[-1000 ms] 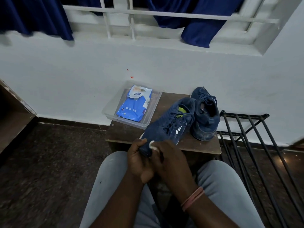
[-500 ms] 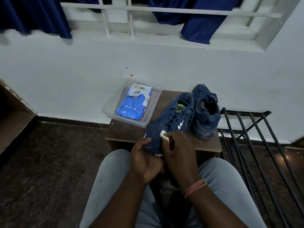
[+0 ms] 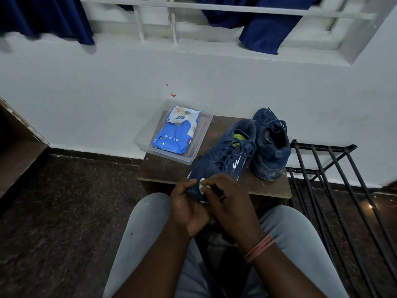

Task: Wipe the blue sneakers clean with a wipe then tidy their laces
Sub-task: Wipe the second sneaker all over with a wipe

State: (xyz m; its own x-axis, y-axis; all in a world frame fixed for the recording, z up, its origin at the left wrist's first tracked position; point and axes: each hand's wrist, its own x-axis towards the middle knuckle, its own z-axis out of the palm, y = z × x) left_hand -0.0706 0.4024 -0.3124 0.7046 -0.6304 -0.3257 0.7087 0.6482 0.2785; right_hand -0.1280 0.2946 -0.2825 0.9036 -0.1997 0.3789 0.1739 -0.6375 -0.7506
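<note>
A blue sneaker (image 3: 223,155) with a white side logo and a green insole lies tilted, its toe over the front edge of the small wooden table (image 3: 169,168). My left hand (image 3: 187,205) grips its toe from the left and below. My right hand (image 3: 227,201) pinches a small white wipe (image 3: 202,186) against the top of the toe. The second blue sneaker (image 3: 271,149) stands on the table to the right, heel towards me, its heel dusty. Both sneakers' laces lie loose.
A clear plastic tray (image 3: 141,145) at the table's back left holds a blue pack of wipes (image 3: 176,132). A black metal rack (image 3: 335,173) stands right of the table. My knees in grey trousers (image 3: 141,233) sit below. White wall and window grille behind.
The right hand with the wipe moved up the toe, then back down towards its tip. The left hand kept its hold on the toe.
</note>
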